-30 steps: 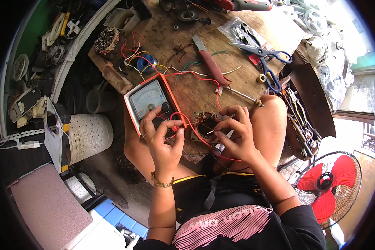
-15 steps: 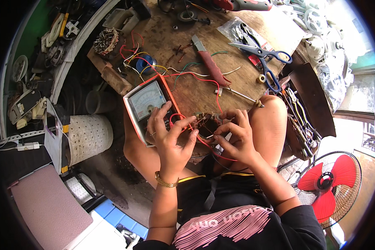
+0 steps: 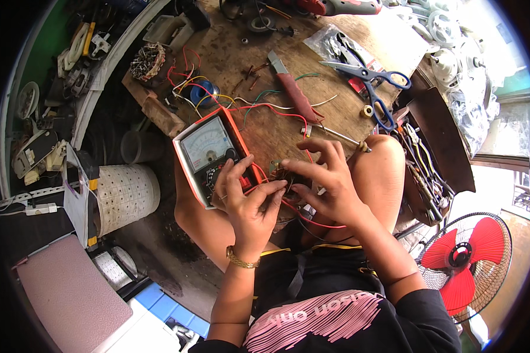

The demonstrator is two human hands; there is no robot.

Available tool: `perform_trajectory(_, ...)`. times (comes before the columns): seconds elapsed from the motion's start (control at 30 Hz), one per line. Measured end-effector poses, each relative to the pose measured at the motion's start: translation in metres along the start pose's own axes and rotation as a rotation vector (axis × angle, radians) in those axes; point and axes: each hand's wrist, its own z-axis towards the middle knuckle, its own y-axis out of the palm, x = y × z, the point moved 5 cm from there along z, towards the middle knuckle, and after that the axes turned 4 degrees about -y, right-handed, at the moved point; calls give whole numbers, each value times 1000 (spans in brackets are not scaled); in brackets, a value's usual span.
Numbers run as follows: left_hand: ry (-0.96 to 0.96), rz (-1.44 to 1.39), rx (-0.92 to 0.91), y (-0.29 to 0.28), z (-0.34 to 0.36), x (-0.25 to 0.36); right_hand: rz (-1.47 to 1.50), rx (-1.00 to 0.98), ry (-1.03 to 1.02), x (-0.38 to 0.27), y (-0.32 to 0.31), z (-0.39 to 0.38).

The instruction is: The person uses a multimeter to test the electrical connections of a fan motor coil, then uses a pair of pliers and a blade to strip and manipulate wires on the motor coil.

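An orange-cased analog multimeter (image 3: pixel 205 141) lies tilted at my knees, its red lead running past my fingers. My left hand (image 3: pixel 247 206) is at its lower right, thumb and index pinched on what looks like a thin wire over a round wound motor part (image 3: pixel 278 172), which is mostly hidden by both hands. My right hand (image 3: pixel 330 182) curls over that part from the right, fingers bent at the fine wires; what it grips is too small and covered to make out. A red wire (image 3: pixel 312 222) loops under my right hand.
On the wooden board (image 3: pixel 312 88) lie blue-handled scissors (image 3: pixel 371 88), a knife with maroon sleeve (image 3: pixel 294 94), a solder spool (image 3: pixel 204 93), loose wires and a packaged tool (image 3: pixel 341 44). A toolbox (image 3: pixel 430 159) is beside my right knee, a red fan (image 3: pixel 462 259) at lower right.
My left hand has moved right from the meter to the wound part and its fingertips have closed. My right hand has shifted slightly left, its fingers now over the part's wires.
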Motion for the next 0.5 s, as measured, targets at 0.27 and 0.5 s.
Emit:
perform_trajectory(0.27, -87, -47, 69, -10, 0, -20, 155, 17, 60, 21, 7, -7)
perform_trajectory(0.5, -25, 24, -19, -11, 13, -20, 225, 44, 257, 27, 12, -3)
